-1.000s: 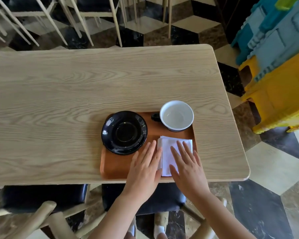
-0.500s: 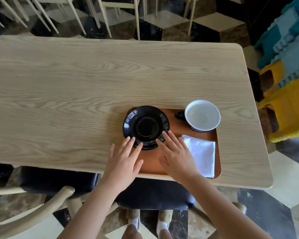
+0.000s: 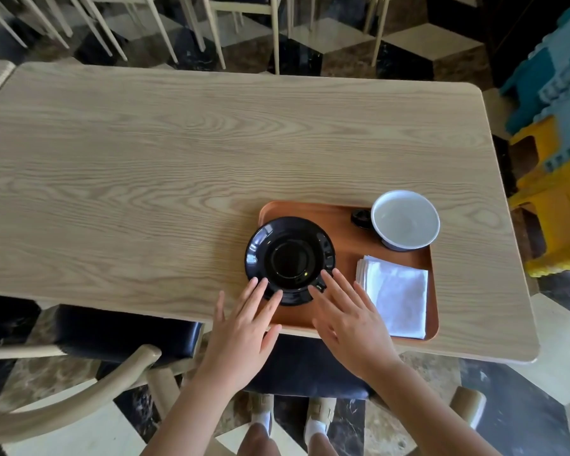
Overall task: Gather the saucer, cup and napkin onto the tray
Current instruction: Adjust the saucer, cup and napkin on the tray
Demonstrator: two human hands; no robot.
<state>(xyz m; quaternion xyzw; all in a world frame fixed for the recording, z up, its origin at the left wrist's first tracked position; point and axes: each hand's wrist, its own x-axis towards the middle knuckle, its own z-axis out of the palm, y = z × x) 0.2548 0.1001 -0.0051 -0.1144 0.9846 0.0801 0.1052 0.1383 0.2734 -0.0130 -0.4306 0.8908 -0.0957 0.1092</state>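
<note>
The tray [image 3: 346, 235] is lying at the near right edge of the worktop [image 3: 178, 159]. The saucer [image 3: 290, 261] is overhanging its left rim; the cup [image 3: 405, 220] and napkin [image 3: 395, 294] are sitting inside. The left hand [image 3: 244, 330] and right hand [image 3: 349, 320], both flat with fingers spread and grasping nothing, are touching the saucer's near edge.

1. Orange rectangular plastic tray [image 3: 343, 215] lies on the pale wooden table's [image 3: 178, 159] near-right part.
2. On it: glossy black round saucer [image 3: 290, 258] left, overhanging its left edge; white round cup [image 3: 405, 225] far right; folded white paper napkin [image 3: 395, 294] near right.
</note>
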